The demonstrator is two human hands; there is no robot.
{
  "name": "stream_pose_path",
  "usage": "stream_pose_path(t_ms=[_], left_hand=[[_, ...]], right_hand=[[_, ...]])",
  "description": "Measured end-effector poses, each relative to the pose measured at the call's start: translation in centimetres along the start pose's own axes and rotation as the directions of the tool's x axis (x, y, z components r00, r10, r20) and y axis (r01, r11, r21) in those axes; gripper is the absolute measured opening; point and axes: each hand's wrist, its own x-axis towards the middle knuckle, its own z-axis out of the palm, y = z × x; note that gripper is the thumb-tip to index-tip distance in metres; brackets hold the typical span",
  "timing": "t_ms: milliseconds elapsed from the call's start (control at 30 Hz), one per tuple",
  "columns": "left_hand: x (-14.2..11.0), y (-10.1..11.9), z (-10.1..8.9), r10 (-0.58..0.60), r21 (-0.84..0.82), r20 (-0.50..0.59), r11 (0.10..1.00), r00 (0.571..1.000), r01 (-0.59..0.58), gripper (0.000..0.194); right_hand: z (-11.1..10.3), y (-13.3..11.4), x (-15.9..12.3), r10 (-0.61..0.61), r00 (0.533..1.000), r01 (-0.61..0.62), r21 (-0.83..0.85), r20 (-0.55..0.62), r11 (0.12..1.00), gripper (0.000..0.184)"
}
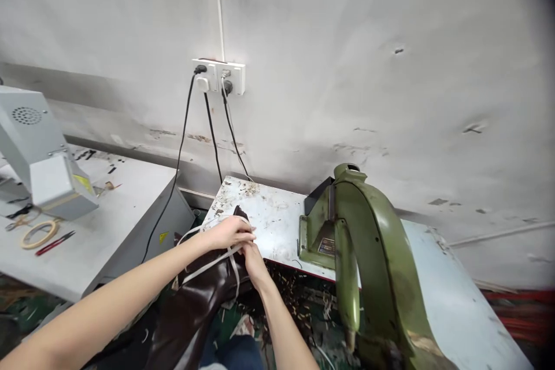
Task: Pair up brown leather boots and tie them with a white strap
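A shiny dark brown leather piece hangs in folds below my hands, its narrow end rising just past my left knuckles. Thin white strips loop over the leather and run up to my fingers. My left hand is closed at the upper end of the leather, fingers bent downward. Right beside it, my right hand has its fingertips pinched where a white strip meets the leather. The two hands touch, and the exact grip points are partly hidden.
A green machine stands on the white worktable at right. On the left table are a grey machine, a tape roll and pens. Black cables hang from wall sockets. Scraps litter the floor.
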Motion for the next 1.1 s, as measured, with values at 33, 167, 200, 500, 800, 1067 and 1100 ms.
stream_pose_path(t_ms=[33,167,200,500,800,1067,1100], left_hand=[[-1.0,0.0,-0.1,-0.013,0.000,-0.018,1.000,1.000,0.013,0.033],[-4.0,-0.1,0.9,-0.076,0.066,-0.079,0.994,0.994,0.082,0.022],[-4.4,-0.2,1.4,-0.095,0.097,-0.096,0.990,0.991,0.105,0.021],[-4.5,-0.3,4.1,-0.245,0.040,-0.224,0.965,0.943,0.260,0.024],[-3.5,-2.9,3.7,-0.410,-0.145,0.054,0.899,0.911,0.413,0.035],[-4.1,1.3,2.0,-0.438,0.029,0.033,0.899,0.898,0.437,0.032],[-4.1,2.0,1.1,-0.420,0.057,0.014,0.906,0.907,0.419,0.033]], right_hand=[[-0.1,-0.1,0.1,-0.002,1.000,0.002,0.021,0.008,1.000,0.054],[-0.3,-0.5,0.1,-0.019,0.999,0.016,0.077,0.041,0.997,0.054],[-0.4,-0.5,0.0,-0.023,0.999,0.019,0.080,0.048,0.997,0.054],[-3.7,-0.6,0.6,-0.064,0.968,0.061,0.020,0.244,0.998,0.044],[-5.0,-0.9,1.5,-0.088,0.900,0.097,0.002,0.426,0.995,0.041],[-3.3,-0.1,-0.2,-0.323,0.927,0.371,-0.330,0.191,0.868,0.022],[-3.0,0.4,-0.5,-0.371,0.917,0.399,-0.384,0.147,0.833,0.023]])
